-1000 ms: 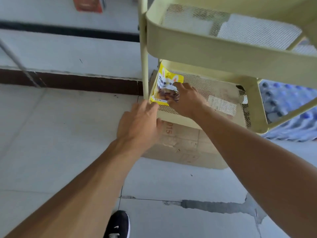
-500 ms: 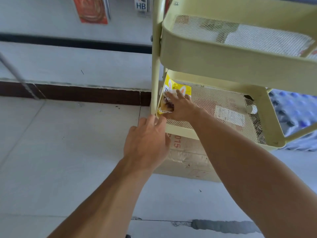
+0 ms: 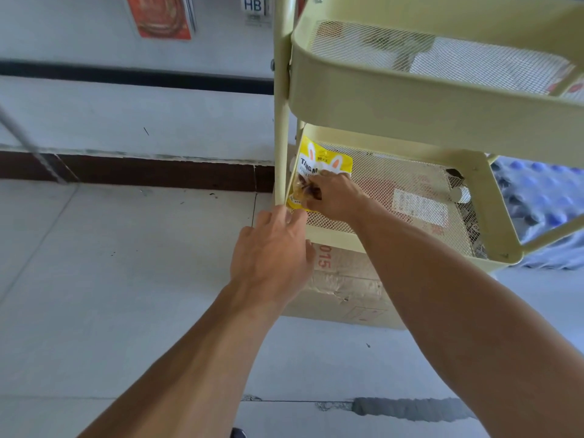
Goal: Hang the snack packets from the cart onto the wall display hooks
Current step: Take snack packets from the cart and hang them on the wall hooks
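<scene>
A yellow snack packet point(image 3: 319, 165) with white rabbit ears and dark lettering leans in the left corner of the lower mesh tray point(image 3: 493, 210) of the pale yellow cart. My right hand point(image 3: 335, 197) reaches into that tray, its fingers curled on the packet's lower half. My left hand point(image 3: 271, 251) hovers just outside the tray's front left corner, fingers loosely extended toward the cart's post, holding nothing. No display hooks are in view.
The cart's upper tray point(image 3: 426, 99) overhangs the lower one. A cardboard box point(image 3: 344, 286) sits on the floor under the cart. A pack of blue-capped bottles point(image 3: 546, 200) lies at the right. An orange packet point(image 3: 161, 17) hangs on the white wall above.
The view has risen a little. My right hand has stayed on the packet in the tray corner, while my left hand has moved up closer to the tray's front left corner.
</scene>
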Tool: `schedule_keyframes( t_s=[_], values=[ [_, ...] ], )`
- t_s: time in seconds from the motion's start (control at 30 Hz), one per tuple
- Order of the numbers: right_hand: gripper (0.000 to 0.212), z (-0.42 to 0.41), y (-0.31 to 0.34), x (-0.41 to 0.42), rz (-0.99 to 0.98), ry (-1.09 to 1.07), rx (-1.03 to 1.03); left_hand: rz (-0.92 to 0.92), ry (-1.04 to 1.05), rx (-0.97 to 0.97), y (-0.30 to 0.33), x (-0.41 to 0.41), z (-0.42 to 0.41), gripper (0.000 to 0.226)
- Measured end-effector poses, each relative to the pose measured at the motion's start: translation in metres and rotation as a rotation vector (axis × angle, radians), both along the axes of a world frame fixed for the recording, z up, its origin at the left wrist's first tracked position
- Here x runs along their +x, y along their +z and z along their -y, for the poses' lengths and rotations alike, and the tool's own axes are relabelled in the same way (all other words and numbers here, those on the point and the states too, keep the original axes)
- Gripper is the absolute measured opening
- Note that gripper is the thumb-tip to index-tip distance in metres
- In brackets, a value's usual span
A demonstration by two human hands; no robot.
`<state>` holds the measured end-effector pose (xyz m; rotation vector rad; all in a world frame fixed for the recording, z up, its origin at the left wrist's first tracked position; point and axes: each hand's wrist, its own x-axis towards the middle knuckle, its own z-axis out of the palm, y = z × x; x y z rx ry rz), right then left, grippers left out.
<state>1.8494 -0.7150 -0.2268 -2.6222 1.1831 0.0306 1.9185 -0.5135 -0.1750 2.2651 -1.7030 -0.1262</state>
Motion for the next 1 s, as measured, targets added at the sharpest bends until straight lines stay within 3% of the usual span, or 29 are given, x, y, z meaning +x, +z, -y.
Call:
schedule_keyframes(
  t_s=[0.27, 1.0],
  values=[
    [0.022, -0.007, 0.003, -0.002, 0.014, -0.069, -0.111, 0.030, 0.004, 0.029, 0.004, -0.005, -0.003, 0.034],
    [0.027, -0.017, 0.033, -0.055, 0.299, 0.047, -0.285, 0.099, -0.020, 0.044, 0.005, -0.013, 0.005, 0.038]
  ],
)
